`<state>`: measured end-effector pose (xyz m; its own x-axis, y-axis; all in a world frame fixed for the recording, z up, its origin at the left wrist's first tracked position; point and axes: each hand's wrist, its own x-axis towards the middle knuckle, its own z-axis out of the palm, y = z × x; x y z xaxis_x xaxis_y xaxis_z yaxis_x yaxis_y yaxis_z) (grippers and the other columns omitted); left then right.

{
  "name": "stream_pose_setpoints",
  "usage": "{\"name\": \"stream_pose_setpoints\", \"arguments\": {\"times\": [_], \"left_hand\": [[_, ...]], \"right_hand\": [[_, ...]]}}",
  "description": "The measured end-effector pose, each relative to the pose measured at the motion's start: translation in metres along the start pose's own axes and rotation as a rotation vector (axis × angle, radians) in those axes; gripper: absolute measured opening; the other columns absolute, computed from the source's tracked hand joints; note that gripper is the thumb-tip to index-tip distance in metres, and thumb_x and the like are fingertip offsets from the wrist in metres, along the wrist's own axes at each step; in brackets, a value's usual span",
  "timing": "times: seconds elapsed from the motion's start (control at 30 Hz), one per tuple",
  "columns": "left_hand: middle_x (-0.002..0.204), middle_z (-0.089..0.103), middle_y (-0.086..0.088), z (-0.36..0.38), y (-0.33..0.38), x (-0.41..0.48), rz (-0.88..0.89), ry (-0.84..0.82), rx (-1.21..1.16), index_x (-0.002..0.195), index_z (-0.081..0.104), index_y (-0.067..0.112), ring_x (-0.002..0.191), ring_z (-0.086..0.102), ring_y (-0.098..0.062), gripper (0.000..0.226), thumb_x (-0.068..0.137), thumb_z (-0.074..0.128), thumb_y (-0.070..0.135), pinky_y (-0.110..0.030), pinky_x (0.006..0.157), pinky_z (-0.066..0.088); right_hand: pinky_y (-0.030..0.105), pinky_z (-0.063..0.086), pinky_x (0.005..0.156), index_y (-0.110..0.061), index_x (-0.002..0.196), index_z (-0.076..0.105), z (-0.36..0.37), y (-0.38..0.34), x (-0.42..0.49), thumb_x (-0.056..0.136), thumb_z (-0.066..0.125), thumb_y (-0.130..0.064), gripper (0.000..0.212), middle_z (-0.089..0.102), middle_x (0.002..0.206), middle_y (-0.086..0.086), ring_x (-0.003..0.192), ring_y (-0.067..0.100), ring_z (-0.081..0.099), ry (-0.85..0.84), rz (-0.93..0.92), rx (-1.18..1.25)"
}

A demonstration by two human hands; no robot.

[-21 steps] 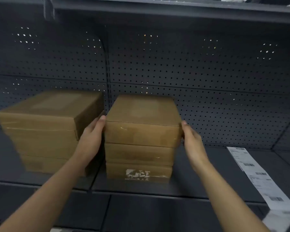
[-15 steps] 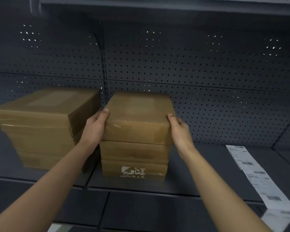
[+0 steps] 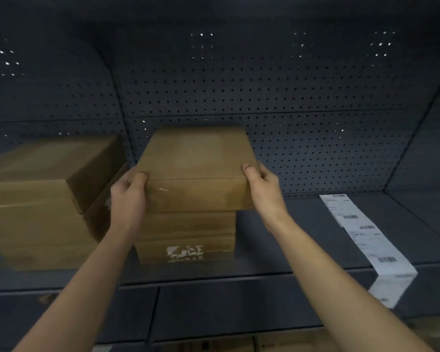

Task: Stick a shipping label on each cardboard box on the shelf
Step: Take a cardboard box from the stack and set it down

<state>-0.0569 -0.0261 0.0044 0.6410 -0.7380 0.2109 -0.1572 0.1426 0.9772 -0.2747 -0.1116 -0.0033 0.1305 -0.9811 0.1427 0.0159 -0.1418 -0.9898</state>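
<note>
top cardboard box [image 3: 196, 171] sits on the middle stack on the shelf [image 3: 277, 270]. your left hand [image 3: 128, 199] and right hand [image 3: 266, 190] grip its sides, thumbs on the lid. looks stiff and light; taped front may be slick. label strip [image 3: 366, 235] lies well right.

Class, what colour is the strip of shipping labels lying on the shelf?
White with dark print, head view: label strip.

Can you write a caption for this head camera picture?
Left hand and right hand grip the top box of a stack on the shelf, label strip lying at right.
</note>
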Motion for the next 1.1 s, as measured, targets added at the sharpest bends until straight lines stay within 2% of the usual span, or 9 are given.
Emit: {"name": "stream_pose_setpoints", "arguments": {"times": [0.07,0.2,0.3,0.43,0.57,0.67,0.77,0.97,1.1], "left_hand": [[0.092,0.067,0.007,0.015,0.004,-0.012,0.022,-0.015,-0.034,0.100,0.068,0.027,0.093,0.062,-0.015,0.019,0.099,0.049,0.030,-0.035,0.085,0.049],[0.086,0.063,-0.001,0.053,-0.005,-0.033,0.055,-0.135,-0.047,0.138,0.054,0.016,0.079,0.062,-0.014,0.053,0.093,0.052,0.043,-0.036,0.082,0.049],[0.093,0.066,0.003,0.085,-0.009,-0.048,0.049,-0.259,-0.079,0.144,0.047,0.023,0.084,0.064,-0.015,0.074,0.079,0.055,0.057,-0.036,0.086,0.050],[0.118,0.069,0.013,0.124,-0.009,-0.077,0.078,-0.282,-0.085,0.147,0.046,0.022,0.113,0.062,-0.007,0.060,0.092,0.057,0.043,-0.034,0.106,0.044],[0.111,0.071,0.012,0.154,-0.015,-0.091,0.066,-0.260,-0.079,0.146,0.046,0.018,0.105,0.064,-0.007,0.068,0.085,0.055,0.048,-0.039,0.101,0.050],[0.098,0.068,0.011,0.177,-0.023,-0.102,0.056,-0.229,-0.034,0.146,0.047,0.019,0.087,0.063,-0.004,0.061,0.091,0.055,0.043,-0.039,0.097,0.051],[0.102,0.069,0.021,0.198,-0.033,-0.110,0.007,-0.173,-0.011,0.145,0.048,0.020,0.098,0.062,0.002,0.052,0.096,0.054,0.036,-0.035,0.102,0.048],[0.123,0.068,0.011,0.230,-0.075,-0.128,-0.113,-0.123,0.115,0.136,0.057,0.027,0.116,0.061,-0.013,0.049,0.091,0.049,0.044,-0.046,0.105,0.047],[0.122,0.066,0.010,0.234,-0.101,-0.133,-0.247,-0.068,0.118,0.137,0.056,0.021,0.117,0.060,-0.018,0.045,0.095,0.050,0.036,-0.046,0.106,0.046]], "right_hand": [[0.004,0.044,0.066,-0.033,0.117,0.055,-0.022,-0.003,-0.012,0.100,0.052,-0.030,0.018,0.065,0.100,-0.023,0.084,-0.013,0.063,0.058,-0.030,-0.003],[0.009,0.046,0.073,-0.021,0.123,0.066,-0.073,-0.004,-0.033,0.098,0.052,-0.029,0.029,0.072,0.109,-0.014,0.094,-0.006,0.065,0.204,-0.069,-0.057],[0.007,0.045,0.074,-0.022,0.117,0.068,-0.113,-0.004,-0.046,0.099,0.051,-0.024,0.024,0.073,0.099,-0.021,0.090,-0.010,0.064,0.297,-0.087,-0.083],[0.018,0.048,0.083,-0.026,0.120,0.067,-0.154,-0.001,-0.056,0.100,0.050,-0.027,0.026,0.073,0.102,-0.019,0.094,-0.005,0.066,0.328,-0.058,-0.103],[0.021,0.047,0.086,-0.025,0.119,0.067,-0.187,0.016,-0.050,0.100,0.049,-0.029,0.028,0.073,0.106,-0.016,0.102,0.003,0.066,0.284,-0.028,-0.107],[0.012,0.048,0.077,-0.023,0.121,0.066,-0.211,0.029,-0.038,0.100,0.048,-0.028,0.028,0.072,0.109,-0.013,0.099,0.001,0.066,0.251,-0.018,-0.085],[0.012,0.048,0.076,-0.026,0.119,0.066,-0.232,0.047,-0.024,0.101,0.048,-0.025,0.026,0.072,0.105,-0.016,0.096,-0.002,0.066,0.198,0.001,-0.068],[0.018,0.050,0.086,-0.024,0.125,0.063,-0.262,0.104,0.005,0.101,0.047,-0.028,0.030,0.071,0.112,-0.014,0.104,0.001,0.065,0.057,0.104,-0.061],[0.002,0.045,0.071,-0.023,0.125,0.062,-0.258,0.133,0.016,0.101,0.047,-0.024,0.028,0.069,0.114,-0.014,0.098,-0.008,0.063,-0.023,0.157,-0.053]]}}
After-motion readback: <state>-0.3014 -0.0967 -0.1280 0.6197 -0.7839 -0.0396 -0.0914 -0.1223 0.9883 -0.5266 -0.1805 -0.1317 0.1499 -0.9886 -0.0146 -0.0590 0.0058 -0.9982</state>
